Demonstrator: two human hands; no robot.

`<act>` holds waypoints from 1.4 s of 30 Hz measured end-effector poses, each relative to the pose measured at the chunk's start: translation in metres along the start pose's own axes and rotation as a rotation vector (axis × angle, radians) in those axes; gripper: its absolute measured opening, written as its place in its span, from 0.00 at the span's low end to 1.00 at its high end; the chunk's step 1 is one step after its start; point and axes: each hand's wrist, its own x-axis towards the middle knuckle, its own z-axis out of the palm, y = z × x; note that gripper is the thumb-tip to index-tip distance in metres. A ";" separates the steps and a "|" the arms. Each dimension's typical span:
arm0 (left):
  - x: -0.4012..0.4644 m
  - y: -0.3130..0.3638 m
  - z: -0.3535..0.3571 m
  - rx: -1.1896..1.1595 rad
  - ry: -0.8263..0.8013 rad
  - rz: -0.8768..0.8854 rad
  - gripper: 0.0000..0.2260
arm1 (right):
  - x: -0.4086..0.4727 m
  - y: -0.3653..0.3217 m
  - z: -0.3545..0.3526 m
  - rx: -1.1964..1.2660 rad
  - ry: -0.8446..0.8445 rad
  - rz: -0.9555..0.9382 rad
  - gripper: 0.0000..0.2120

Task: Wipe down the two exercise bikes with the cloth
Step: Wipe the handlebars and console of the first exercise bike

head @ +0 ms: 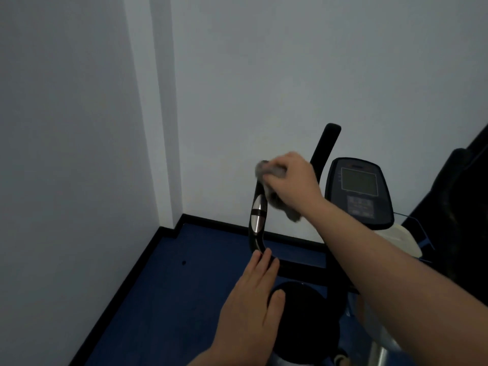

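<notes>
An exercise bike stands in front of me, with a black left handlebar [257,223] that carries a silver pulse sensor, and a dark console [359,191] with a grey screen to its right. My right hand [293,178] grips a grey cloth [274,191] and presses it against the upper end of that handlebar. Part of the cloth hangs below the hand. My left hand [253,299] lies flat with its fingers together, the fingertips touching the lower bend of the same handlebar. It holds nothing. A second upright handle [326,143] rises behind my right hand.
White walls meet in a corner at the left, with a black skirting board [211,223] along the blue floor [169,286]. A round black part [303,320] of the bike lies below my hands. Another dark machine [464,207] stands at the right edge.
</notes>
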 end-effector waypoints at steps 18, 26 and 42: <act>-0.001 -0.002 0.001 0.013 0.007 0.030 0.22 | -0.017 -0.008 0.030 0.271 0.281 0.249 0.09; -0.001 -0.003 0.006 -0.021 0.039 0.013 0.23 | -0.033 0.007 0.015 0.099 0.106 0.217 0.03; -0.005 -0.002 0.007 -0.042 0.049 -0.032 0.28 | -0.012 -0.009 0.013 0.000 -0.091 -0.091 0.09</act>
